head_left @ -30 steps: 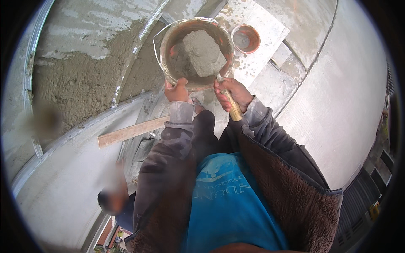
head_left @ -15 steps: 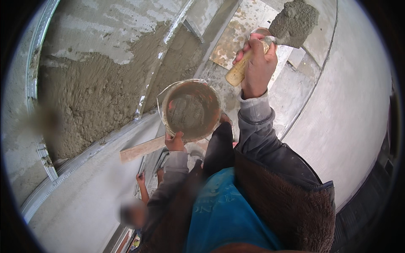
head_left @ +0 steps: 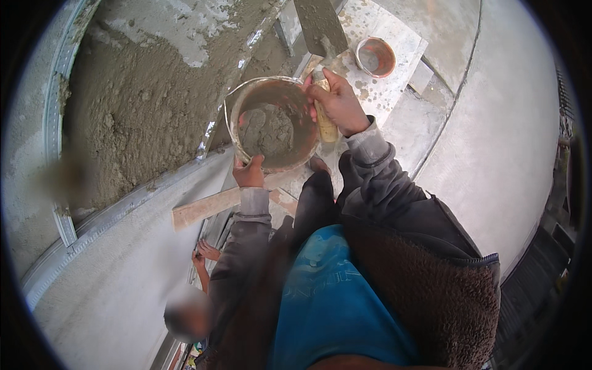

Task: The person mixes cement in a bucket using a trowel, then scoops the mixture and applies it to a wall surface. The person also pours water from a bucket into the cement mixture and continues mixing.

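My left hand (head_left: 249,172) grips the near rim of a round bucket (head_left: 306,151) with a wire handle. Wet grey mortar (head_left: 268,131) lies in the bottom of that bucket. In my right hand (head_left: 338,102) is a trowel (head_left: 325,117), its pale wooden handle wrapped by my fingers just beside the bucket's right rim. The trowel's blade points away from me, over the edge of the plastered wall, with only a thin smear of mortar showing on it.
Rough wet mortar (head_left: 132,98) covers the wall at left, between metal strips (head_left: 52,123). A smaller orange-lined bucket (head_left: 385,60) stands on a spattered board (head_left: 404,43). A wooden plank (head_left: 206,208) lies below the big bucket. Another person (head_left: 188,311) is lower left.
My right hand has moved left and toward me, closer to the bucket. The heap of mortar on the trowel blade has gone, and the blade has swung left to the wall.
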The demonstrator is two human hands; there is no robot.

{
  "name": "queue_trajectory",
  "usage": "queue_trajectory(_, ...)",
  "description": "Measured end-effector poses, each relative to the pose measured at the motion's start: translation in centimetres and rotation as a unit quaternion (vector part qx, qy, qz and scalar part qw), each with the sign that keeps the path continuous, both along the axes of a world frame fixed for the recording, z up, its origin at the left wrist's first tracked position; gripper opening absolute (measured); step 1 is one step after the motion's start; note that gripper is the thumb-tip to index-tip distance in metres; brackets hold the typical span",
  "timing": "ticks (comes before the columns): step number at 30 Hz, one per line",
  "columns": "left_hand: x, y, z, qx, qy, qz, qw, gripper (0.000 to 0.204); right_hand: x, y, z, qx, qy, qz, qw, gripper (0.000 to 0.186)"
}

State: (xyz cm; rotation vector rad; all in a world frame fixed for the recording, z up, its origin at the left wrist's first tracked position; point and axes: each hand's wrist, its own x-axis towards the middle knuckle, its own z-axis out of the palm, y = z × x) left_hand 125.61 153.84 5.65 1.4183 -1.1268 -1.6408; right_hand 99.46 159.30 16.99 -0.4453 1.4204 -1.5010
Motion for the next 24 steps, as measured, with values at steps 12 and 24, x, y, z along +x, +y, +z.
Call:
queue_trajectory(12, -10.0, 0.9, 7.6, -0.269, -0.116, -0.141, 0.946, 0.057, -0.8, 7.9, -4.6, 0.236, 0.266, 0.193, 0.915, 0.044)
queue_trajectory(24, -10.6, -1.2, 6.5, -0.035, 0.024, -0.024, 0.999, 0.039, -0.3, 9.1, -7.4, 0.015, -0.405, 0.123, 0.906, 0.023)
